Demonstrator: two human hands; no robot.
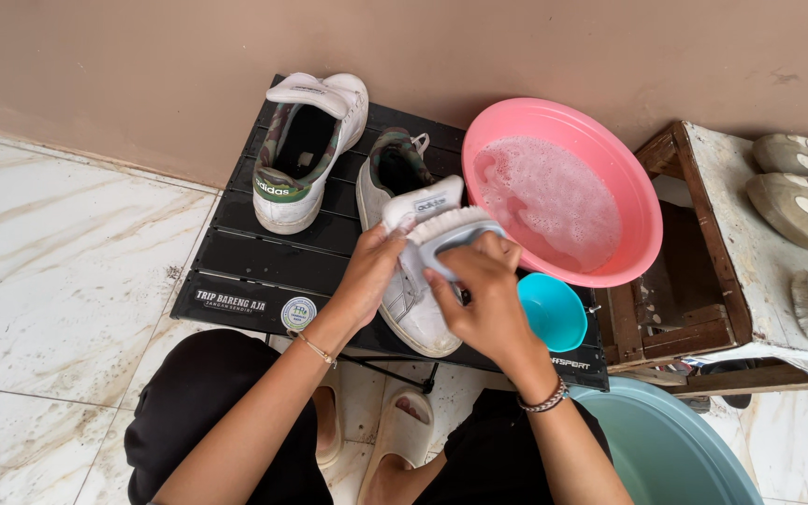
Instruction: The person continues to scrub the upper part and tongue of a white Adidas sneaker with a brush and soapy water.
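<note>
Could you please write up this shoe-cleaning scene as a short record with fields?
left hand: left hand steadies the white sneaker being scrubbed
right hand: right hand grips a scrub brush, bristles against that sneaker
second sneaker: white sneaker with green heel tab, untouched, on the black slatted table
water: pink basin holding soapy water
small bowl: turquoise bowl, right of the hands
side stand: wooden crate bearing another shoe pair

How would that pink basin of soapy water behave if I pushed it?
The pink basin holds foamy water, so it would probably slosh. It overhangs the black table edge, so it may tip. Its wet plastic rim is likely slippery.
</note>
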